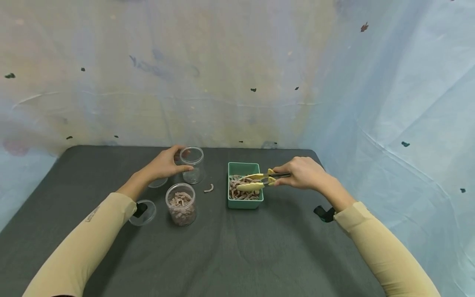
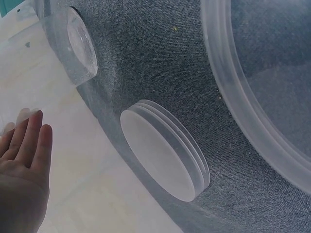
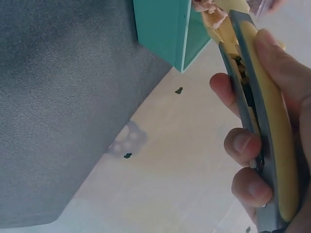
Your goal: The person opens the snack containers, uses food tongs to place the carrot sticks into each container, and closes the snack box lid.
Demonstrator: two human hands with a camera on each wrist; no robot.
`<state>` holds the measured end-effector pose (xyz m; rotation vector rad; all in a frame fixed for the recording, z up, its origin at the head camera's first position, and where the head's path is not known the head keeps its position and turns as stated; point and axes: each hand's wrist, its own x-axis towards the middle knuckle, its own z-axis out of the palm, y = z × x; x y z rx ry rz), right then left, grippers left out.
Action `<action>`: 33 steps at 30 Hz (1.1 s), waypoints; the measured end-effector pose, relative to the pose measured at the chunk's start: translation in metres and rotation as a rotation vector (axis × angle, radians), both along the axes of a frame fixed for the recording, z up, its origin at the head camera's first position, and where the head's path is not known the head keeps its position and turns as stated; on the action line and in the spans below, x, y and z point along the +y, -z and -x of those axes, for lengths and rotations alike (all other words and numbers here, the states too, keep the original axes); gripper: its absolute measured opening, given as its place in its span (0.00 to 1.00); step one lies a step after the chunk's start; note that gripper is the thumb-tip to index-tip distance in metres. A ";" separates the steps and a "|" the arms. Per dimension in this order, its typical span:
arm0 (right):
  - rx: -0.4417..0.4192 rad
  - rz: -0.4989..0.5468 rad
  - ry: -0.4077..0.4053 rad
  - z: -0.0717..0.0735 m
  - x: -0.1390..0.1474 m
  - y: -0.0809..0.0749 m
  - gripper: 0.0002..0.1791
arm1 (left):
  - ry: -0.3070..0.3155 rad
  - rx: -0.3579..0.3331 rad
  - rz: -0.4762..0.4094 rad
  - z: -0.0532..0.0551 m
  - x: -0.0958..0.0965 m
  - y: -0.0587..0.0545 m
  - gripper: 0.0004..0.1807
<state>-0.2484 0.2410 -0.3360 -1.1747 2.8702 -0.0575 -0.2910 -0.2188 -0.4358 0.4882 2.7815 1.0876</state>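
Note:
My left hand (image 1: 165,163) holds an empty clear plastic jar (image 1: 193,175) near its rim, thumb in front and fingers behind. In the left wrist view the fingers (image 2: 30,141) overlap the jar's see-through wall. My right hand (image 1: 302,173) grips yellow-and-grey tongs (image 3: 265,107), fingers wrapped about the handles. The tongs' yellow tips lie over small pinkish-brown strips (image 1: 245,196) in a green rectangular box (image 1: 243,204). Some strips show by the tips in the right wrist view. A second clear jar (image 1: 181,206), part filled with similar strips, stands nearer me.
One loose strip (image 1: 209,188) lies on the dark tablecloth between the jars and the box. Two clear round lids rest on the left: one lid (image 1: 147,214) below the left wrist, another lid (image 1: 157,183) partly behind the left hand. A pale sheet (image 1: 230,74) hangs behind the table.

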 end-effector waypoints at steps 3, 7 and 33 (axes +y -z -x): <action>0.018 0.018 0.010 -0.001 0.005 0.000 0.28 | -0.001 -0.003 0.001 0.000 0.001 -0.002 0.53; 0.034 0.050 0.026 -0.003 0.011 0.002 0.29 | 0.000 -0.003 -0.003 -0.002 0.001 -0.003 0.52; 0.005 0.242 0.118 -0.008 0.026 0.007 0.29 | 0.003 0.003 -0.003 -0.003 -0.002 -0.002 0.50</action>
